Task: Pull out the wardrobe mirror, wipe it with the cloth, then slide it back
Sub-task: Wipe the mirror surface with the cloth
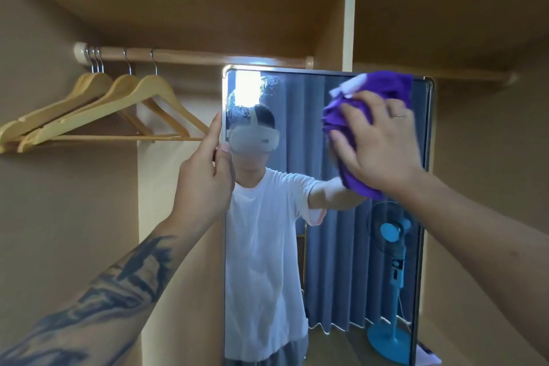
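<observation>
Mirror (323, 246) stood pulled out below the hanger rail (190, 57) | left hand (208, 175) pinched its left edge | right hand (377, 142), fingers spread, pressed purple cloth (383, 89) on upper-right glass | wiping underway (smears top-left); slide-back left.

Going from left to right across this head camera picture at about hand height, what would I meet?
Wooden hangers → left hand gripping the mirror's left edge → mirror → right hand pressing the purple cloth on the glass.
</observation>
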Demonstrator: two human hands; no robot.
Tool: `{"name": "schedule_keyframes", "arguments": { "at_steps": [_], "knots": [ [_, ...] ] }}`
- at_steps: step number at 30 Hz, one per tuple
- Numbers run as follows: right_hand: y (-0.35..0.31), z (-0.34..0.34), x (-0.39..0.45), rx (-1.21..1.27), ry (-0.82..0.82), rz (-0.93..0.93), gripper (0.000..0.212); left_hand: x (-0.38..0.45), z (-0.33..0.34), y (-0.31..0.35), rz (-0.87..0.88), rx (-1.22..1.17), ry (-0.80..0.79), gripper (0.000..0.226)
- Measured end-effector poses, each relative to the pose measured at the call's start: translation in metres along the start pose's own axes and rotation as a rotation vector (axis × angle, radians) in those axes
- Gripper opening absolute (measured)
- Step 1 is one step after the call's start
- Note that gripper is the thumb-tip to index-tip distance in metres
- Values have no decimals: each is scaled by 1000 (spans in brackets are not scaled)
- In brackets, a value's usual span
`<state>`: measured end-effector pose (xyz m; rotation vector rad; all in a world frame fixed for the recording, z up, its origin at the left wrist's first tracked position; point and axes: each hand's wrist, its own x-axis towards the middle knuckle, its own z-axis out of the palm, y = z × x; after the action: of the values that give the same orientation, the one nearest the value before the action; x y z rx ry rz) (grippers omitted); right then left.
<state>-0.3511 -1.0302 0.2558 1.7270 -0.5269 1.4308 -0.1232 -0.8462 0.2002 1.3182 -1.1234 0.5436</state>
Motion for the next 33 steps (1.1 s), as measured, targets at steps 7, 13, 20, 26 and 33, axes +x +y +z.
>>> {"name": "schedule_keyframes", "arguments": {
  "at_steps": [7, 13, 20, 26, 33],
  "knots": [
    [41, 7, -34, -64, -5, 349, 45, -4, 4, 4, 0, -47, 14, 53],
    [-19, 5, -30, -60, 43, 504, 41, -3, 4, -1, -11, -63, -4, 53],
    [-90, -2, 22, 37, 78, 289, 44, -4, 3, 0, -36, -197, -65, 51],
    [-131, 3, 56, 67, 49, 23, 51, 0, 1, -5, -123, -335, -83, 50],
    [-102, 0, 45, 67, -19, -259, 52, 5, 1, -11, -117, -400, -88, 50]
  ]
}}
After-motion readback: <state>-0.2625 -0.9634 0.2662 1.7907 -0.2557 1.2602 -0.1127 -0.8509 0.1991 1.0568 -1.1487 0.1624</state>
